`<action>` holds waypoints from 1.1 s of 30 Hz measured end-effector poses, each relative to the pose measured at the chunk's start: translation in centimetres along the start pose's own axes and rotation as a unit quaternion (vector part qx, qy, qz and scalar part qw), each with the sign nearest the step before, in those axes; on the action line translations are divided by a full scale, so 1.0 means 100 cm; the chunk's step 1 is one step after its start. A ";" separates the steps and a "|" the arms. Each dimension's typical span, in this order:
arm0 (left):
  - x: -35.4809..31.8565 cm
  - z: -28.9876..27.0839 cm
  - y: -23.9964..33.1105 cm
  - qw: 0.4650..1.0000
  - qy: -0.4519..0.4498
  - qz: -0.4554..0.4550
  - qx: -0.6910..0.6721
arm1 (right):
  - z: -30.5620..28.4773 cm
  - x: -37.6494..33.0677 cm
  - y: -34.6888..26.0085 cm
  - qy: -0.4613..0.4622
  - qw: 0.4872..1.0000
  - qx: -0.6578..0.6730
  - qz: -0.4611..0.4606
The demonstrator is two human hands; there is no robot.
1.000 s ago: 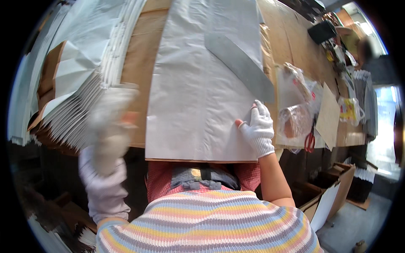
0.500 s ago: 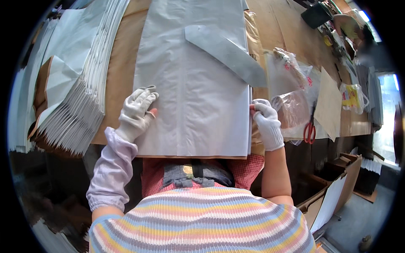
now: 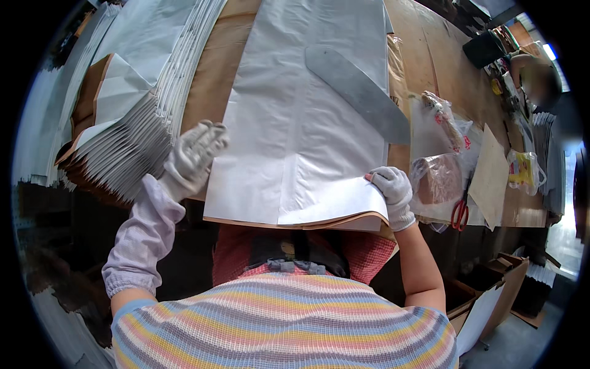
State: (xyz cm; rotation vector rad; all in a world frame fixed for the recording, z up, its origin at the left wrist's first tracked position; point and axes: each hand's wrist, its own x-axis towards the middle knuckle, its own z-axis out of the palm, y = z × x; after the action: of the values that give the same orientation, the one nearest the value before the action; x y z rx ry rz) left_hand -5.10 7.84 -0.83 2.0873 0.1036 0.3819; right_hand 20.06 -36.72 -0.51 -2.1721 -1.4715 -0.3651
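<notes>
A stack of long white paper sacks [image 3: 264, 160] with brown inner layers lies in front of me. My right hand [image 3: 394, 195], in a white glove, pinches the right edge of the top sack near its front corner. The sack's front edge bows upward there, showing brown paper beneath. My left hand [image 3: 192, 158], gloved and slightly blurred, is open beside the stack's left edge, fingers stretched out and close together. It holds nothing. A flat grey plate [image 3: 362, 95] with angled ends lies slantwise across the sacks, apart from both hands.
Folded white sacks [image 3: 138, 132] fan out on the left. Right of the stack lie clear plastic bags [image 3: 437, 175], red-handled scissors [image 3: 460, 214] and a beige sheet [image 3: 488, 175]. An open cardboard box [image 3: 491, 289] stands below the table's right side. Another person [image 3: 538, 80] is at far right.
My right hand has raised the top sack's right front edge, which lay flat before. My left hand has left the sack and moved outward. The whole view has shifted slightly.
</notes>
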 end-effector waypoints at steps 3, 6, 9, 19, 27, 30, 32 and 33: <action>0.021 0.016 0.068 0.992 -0.078 -0.101 0.021 | -0.008 -0.004 0.006 -0.056 0.998 0.004 0.033; 0.029 0.004 0.049 0.915 -0.197 0.093 0.338 | -0.032 0.025 -0.005 -0.107 0.984 0.121 0.082; 0.057 -0.002 0.095 0.889 -0.133 -0.393 0.191 | -0.052 0.056 -0.018 -0.222 0.872 0.148 0.411; 0.021 0.064 0.040 0.872 0.174 -0.261 0.376 | -0.004 0.034 -0.032 -0.056 0.900 0.067 0.427; 0.024 0.070 0.035 0.834 0.139 -0.293 0.446 | 0.006 0.024 -0.036 -0.109 0.918 -0.078 0.373; 0.028 0.069 0.039 0.822 0.124 -0.315 0.458 | 0.021 0.031 -0.039 0.068 0.959 -0.196 0.192; 0.033 0.065 0.039 0.819 0.103 -0.329 0.460 | 0.020 0.048 -0.028 -0.015 0.983 -0.181 0.021; 0.037 0.062 0.041 0.821 0.081 -0.332 0.457 | 0.031 0.056 -0.036 -0.062 0.984 -0.163 0.036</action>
State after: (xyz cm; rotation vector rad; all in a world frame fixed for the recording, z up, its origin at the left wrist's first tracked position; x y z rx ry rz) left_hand -0.04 1.48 0.52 2.7306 1.3078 0.0536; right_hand 18.71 -29.60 0.40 -2.5389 -1.4788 -0.4817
